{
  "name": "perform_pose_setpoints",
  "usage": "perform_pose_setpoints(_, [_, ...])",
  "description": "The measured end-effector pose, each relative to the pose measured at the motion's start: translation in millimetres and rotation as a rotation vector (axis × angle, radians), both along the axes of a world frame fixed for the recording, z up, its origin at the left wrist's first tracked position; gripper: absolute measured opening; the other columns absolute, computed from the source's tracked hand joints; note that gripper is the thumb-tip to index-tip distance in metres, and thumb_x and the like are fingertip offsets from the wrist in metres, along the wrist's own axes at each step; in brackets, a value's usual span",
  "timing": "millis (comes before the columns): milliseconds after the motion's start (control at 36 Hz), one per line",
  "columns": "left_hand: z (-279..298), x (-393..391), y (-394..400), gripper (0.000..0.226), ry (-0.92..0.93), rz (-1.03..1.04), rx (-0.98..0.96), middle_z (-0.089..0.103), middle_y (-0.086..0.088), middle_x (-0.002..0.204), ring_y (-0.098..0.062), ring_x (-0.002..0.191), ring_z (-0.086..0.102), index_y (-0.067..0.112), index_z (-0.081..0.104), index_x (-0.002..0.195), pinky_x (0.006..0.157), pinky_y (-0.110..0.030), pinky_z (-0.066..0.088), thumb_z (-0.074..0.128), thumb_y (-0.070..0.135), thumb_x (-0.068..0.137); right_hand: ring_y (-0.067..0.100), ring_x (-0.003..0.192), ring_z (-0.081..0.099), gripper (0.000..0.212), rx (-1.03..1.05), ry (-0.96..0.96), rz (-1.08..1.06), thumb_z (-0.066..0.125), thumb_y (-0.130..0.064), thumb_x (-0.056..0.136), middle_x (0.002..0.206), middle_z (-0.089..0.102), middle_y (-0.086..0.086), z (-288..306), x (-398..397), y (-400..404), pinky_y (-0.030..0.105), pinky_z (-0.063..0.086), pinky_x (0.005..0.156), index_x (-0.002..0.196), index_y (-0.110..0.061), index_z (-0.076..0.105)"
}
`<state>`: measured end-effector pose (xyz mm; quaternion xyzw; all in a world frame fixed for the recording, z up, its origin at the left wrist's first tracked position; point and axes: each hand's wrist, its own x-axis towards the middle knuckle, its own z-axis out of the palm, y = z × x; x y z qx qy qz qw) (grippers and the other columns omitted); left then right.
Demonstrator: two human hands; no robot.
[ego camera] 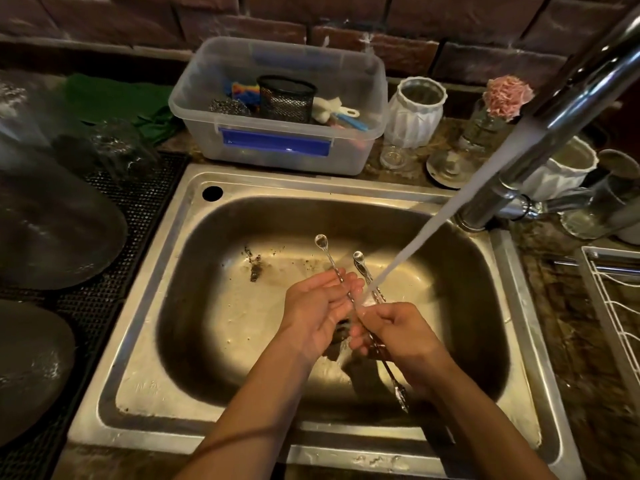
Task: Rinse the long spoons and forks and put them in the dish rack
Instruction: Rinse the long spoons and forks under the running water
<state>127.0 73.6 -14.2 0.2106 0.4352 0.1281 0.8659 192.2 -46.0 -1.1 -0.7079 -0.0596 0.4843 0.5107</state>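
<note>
Fingers (374,323) of right hand (398,337): curled round the shafts of the long spoons (360,271), gripping them near mid-length. Fingers of left hand (318,306): nearly straight, palm turned up, cupped under the spoon shafts and touching them. Both hands held over the basin of the sink (166,237), above the drain area.

Spoons: two small bowls pointing away from the body, raised above the left fingertips; opposite ends projecting back below the right hand. Number of pieces in the bundle: cannot tell exactly.

Water stream (450,216): running from the faucet (588,81) at upper right, slanting down and striking the shafts just beside the right fingers.

Dish rack (609,306): white wire, at the right edge, on the table beside the sink, well apart from the hands.

Behind the sink: clear plastic box (277,157) holding a black mesh cup (286,98) and scrubbers; white ribbed jar (414,112) to its right.
</note>
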Motion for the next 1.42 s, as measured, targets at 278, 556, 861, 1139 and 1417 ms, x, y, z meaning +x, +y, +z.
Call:
perform_pose_setpoints(278, [8.3,-0.1,-5.5,0.035,-0.014,0.009,-0.023,0.075,-0.026,0.101,-0.033,0.090,0.077,-0.011,0.060,0.119,0.069,-0.035,0.064,0.063,-0.015,0.085,0.016,0.048,0.049,0.031,0.007,-0.094,0.063,0.051,-0.008,0.100,0.054,0.057,0.008,9.7,-3.4,-15.8,0.027,0.038,0.051,0.077,0.003,0.068])
perform_pose_setpoints(556, [18.4,-0.4,-10.9,0.027,-0.081,0.000,-0.029,0.074,-0.028,0.105,-0.031,0.091,0.076,-0.014,0.061,0.117,0.070,-0.033,0.064,0.060,-0.011,0.089,0.012,0.043,0.044,0.030,0.077,-0.099,0.044,0.051,-0.008,0.101,0.049,0.052,0.007,19.5,-5.5,-28.7,0.019,0.035,0.044,0.080,0.002,0.071])
perform_pose_setpoints(861, [24.7,-4.5,-16.6,0.032,-0.136,0.011,-0.052,0.073,-0.029,0.106,-0.037,0.098,0.074,-0.013,0.056,0.120,0.073,-0.035,0.063,0.061,-0.010,0.088,0.018,0.049,0.045,0.037,0.074,-0.059,0.080,0.049,-0.014,0.102,0.053,0.051,0.013,31.0,-14.7,-66.1,0.025,0.038,0.050,0.077,-0.005,0.074])
perform_pose_setpoints(1139, [25.6,-7.4,-25.5,0.036,-0.139,-0.003,-0.082,0.067,-0.035,0.117,-0.037,0.098,0.074,-0.015,0.054,0.121,0.076,-0.036,0.063,0.061,-0.014,0.086,0.013,0.046,0.046,0.033,0.043,-0.054,0.119,0.051,-0.018,0.101,0.048,0.053,0.008,32.4,-20.5,-89.1,0.016,0.042,0.048,0.082,0.003,0.070])
perform_pose_setpoints(1417, [22.3,-5.7,-30.0,0.027,-0.089,-0.060,0.041,0.073,-0.028,0.105,-0.036,0.098,0.075,-0.013,0.062,0.111,0.085,-0.039,0.062,0.060,-0.019,0.085,0.018,0.042,0.041,0.031,0.046,-0.024,0.052,0.053,-0.011,0.099,0.046,0.049,0.014,38.7,-24.9,-100.2,0.026,0.036,0.049,0.080,0.003,0.073])
